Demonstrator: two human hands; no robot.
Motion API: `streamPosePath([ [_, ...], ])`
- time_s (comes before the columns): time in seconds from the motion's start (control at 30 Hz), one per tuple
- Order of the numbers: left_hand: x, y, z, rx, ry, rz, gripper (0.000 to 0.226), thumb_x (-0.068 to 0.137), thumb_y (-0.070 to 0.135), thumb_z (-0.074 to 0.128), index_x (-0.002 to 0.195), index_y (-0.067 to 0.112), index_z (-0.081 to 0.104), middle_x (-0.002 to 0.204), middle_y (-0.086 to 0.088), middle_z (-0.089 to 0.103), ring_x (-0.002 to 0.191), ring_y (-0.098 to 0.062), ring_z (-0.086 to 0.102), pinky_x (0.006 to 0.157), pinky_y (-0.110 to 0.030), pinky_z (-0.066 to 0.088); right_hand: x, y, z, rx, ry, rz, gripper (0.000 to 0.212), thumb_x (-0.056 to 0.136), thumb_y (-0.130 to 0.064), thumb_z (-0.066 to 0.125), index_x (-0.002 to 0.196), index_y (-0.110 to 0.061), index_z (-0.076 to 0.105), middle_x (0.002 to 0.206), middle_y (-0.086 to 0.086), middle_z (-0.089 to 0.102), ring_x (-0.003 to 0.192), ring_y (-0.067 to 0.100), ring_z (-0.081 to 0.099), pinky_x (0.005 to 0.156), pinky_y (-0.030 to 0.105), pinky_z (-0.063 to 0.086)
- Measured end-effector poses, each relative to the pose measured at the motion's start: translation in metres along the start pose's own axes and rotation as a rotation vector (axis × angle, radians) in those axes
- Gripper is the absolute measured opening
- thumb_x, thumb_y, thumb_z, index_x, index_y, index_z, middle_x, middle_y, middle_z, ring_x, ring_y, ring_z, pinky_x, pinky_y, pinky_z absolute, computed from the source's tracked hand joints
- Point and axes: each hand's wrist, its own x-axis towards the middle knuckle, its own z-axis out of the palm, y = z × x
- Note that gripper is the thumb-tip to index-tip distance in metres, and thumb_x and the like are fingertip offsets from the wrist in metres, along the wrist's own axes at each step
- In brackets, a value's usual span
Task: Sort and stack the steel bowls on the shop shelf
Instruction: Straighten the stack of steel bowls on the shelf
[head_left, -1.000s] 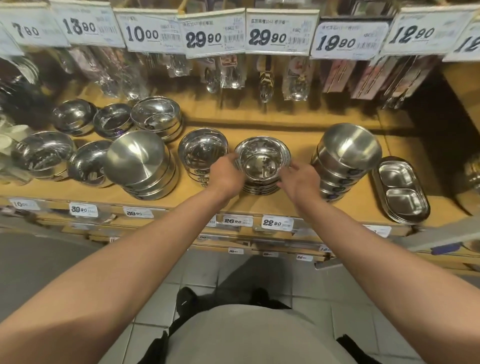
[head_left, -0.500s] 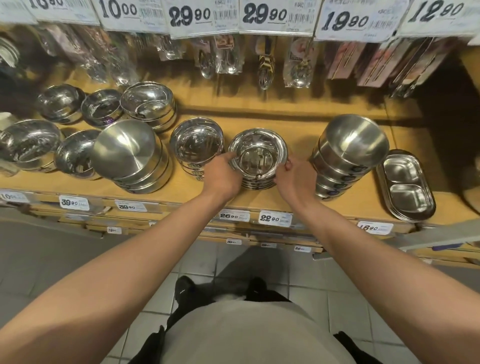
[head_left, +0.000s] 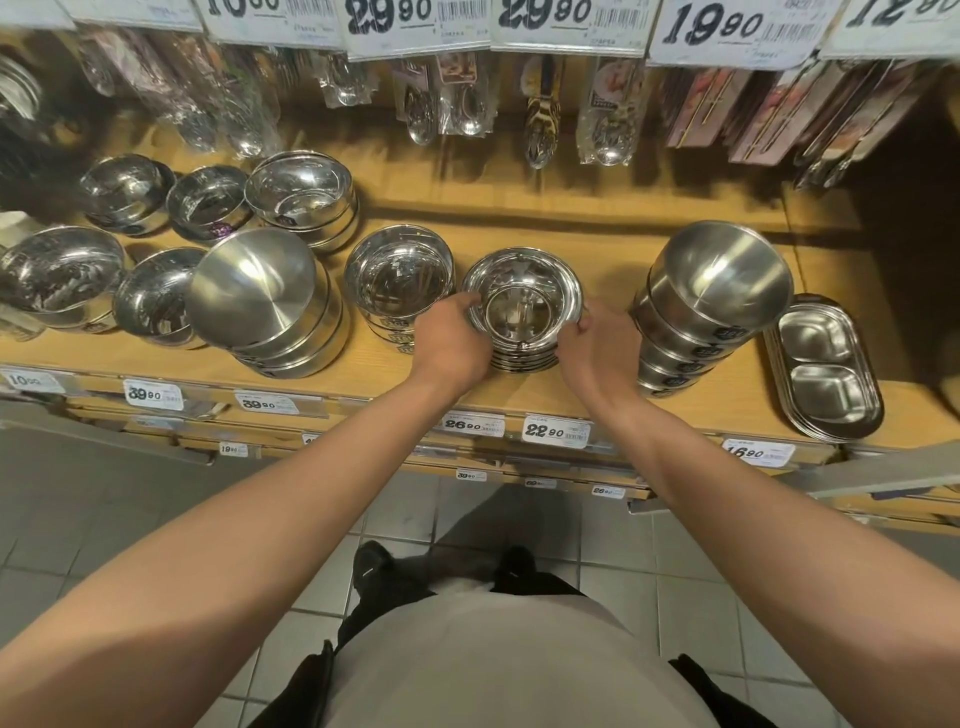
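Note:
A stack of small steel bowls (head_left: 522, 304) stands at the middle of the wooden shelf (head_left: 519, 234). My left hand (head_left: 451, 343) grips its left rim, fingers curled over the edge. My right hand (head_left: 597, 351) grips the stack's right side. Just left of it stands another stack of shiny bowls (head_left: 397, 280). Further left, a stack of large brushed bowls (head_left: 260, 301) leans toward me. To the right, a tall stack of brushed bowls (head_left: 717, 291) tilts left.
Several more shiny bowls (head_left: 298, 192) fill the shelf's left end. Stacked two-compartment steel trays (head_left: 823, 369) lie at the right. Packaged spoons (head_left: 441, 109) hang behind, under price cards. Price tags (head_left: 556, 430) line the shelf's front edge. Grey floor tiles (head_left: 78, 519) lie below.
The view has moved closer and tipped down a little. Both hands stay on the same small bowl stack, which has barely shifted on the shelf.

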Motion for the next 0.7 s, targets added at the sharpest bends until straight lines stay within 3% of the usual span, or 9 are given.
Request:
streamPosePath([
  [0.1, -0.003, 0.001, -0.001, 0.009, -0.013, 0.009, 0.057, 0.092, 0.0, 0.06, 0.146, 0.014, 0.052, 0.146, -0.005, 0.057, 0.12, -0.019, 0.063, 0.085, -0.009, 0.038, 0.0, -0.001, 0.001, -0.02, 0.032, -0.012, 0.031, 0.092, 0.001, 0.043, 0.065, -0.015, 0.045, 0.079, 0.013, 0.058, 0.084, 0.024, 0.05, 0.07, 0.029, 0.034],
  [0.17, -0.004, 0.001, -0.002, 0.012, -0.021, 0.023, 0.056, 0.093, 0.002, 0.06, 0.147, 0.014, 0.051, 0.146, -0.005, 0.057, 0.106, -0.018, 0.068, 0.086, -0.014, 0.044, -0.001, -0.002, 0.0, -0.017, 0.045, -0.026, 0.037, 0.092, 0.003, 0.043, 0.062, -0.019, 0.038, 0.074, 0.009, 0.051, 0.082, 0.02, 0.043, 0.069, 0.027, 0.028],
  [0.27, -0.005, 0.0, -0.002, 0.01, -0.017, 0.036, 0.055, 0.093, 0.003, 0.062, 0.146, 0.013, 0.052, 0.147, -0.005, 0.056, 0.102, -0.01, 0.064, 0.082, -0.005, 0.037, -0.001, -0.001, 0.001, -0.008, 0.039, -0.022, 0.024, 0.092, 0.002, 0.043, 0.075, -0.011, 0.052, 0.078, 0.011, 0.053, 0.084, 0.02, 0.044, 0.071, 0.027, 0.03],
  [0.4, -0.005, -0.002, -0.003, 0.014, -0.033, 0.05, 0.053, 0.094, 0.005, 0.062, 0.146, 0.011, 0.051, 0.148, -0.007, 0.055, 0.083, 0.001, 0.056, 0.072, 0.01, 0.022, -0.001, 0.0, 0.002, 0.012, 0.022, 0.001, 0.02, 0.095, -0.002, 0.045, 0.1, -0.004, 0.064, 0.094, 0.018, 0.062, 0.089, 0.023, 0.051, 0.082, 0.029, 0.04],
  [0.47, -0.008, -0.003, -0.005, 0.031, -0.033, 0.063, 0.053, 0.095, 0.009, 0.063, 0.147, 0.011, 0.051, 0.148, -0.007, 0.054, 0.106, -0.008, 0.064, 0.084, 0.002, 0.03, -0.003, 0.0, 0.001, 0.014, 0.023, 0.008, 0.028, 0.097, -0.005, 0.046, 0.117, -0.005, 0.065, 0.104, 0.021, 0.066, 0.098, 0.026, 0.057, 0.088, 0.027, 0.04],
  [0.53, -0.013, -0.002, -0.009, 0.034, -0.043, 0.077, 0.052, 0.096, 0.013, 0.063, 0.147, 0.012, 0.051, 0.147, -0.006, 0.056, 0.131, -0.019, 0.055, 0.104, -0.017, 0.036, -0.006, -0.001, -0.001, 0.003, 0.049, -0.004, 0.033, 0.099, -0.009, 0.047, 0.129, -0.005, 0.061, 0.105, 0.016, 0.068, 0.11, 0.025, 0.057, 0.085, 0.021, 0.032],
  [0.6, -0.019, -0.001, -0.018, 0.013, -0.047, 0.107, 0.048, 0.094, 0.017, 0.064, 0.142, 0.015, 0.057, 0.135, -0.002, 0.065, 0.126, -0.019, 0.059, 0.105, -0.026, 0.042, -0.011, -0.003, -0.005, -0.007, 0.077, -0.046, 0.032, 0.1, -0.012, 0.048, 0.128, 0.001, 0.06, 0.104, 0.013, 0.069, 0.118, 0.025, 0.054, 0.078, 0.017, 0.026],
  [0.7, -0.033, -0.012, -0.042, -0.066, 0.0, 0.148, 0.032, 0.091, 0.02, 0.068, 0.122, 0.019, 0.069, 0.098, 0.011, 0.068, 0.097, -0.011, 0.065, 0.087, -0.024, 0.05, -0.025, -0.014, -0.009, 0.042, 0.086, -0.125, 0.036, 0.1, -0.02, 0.052, 0.132, -0.004, 0.058, 0.105, 0.005, 0.065, 0.111, 0.023, 0.055, 0.083, 0.023, 0.032],
])
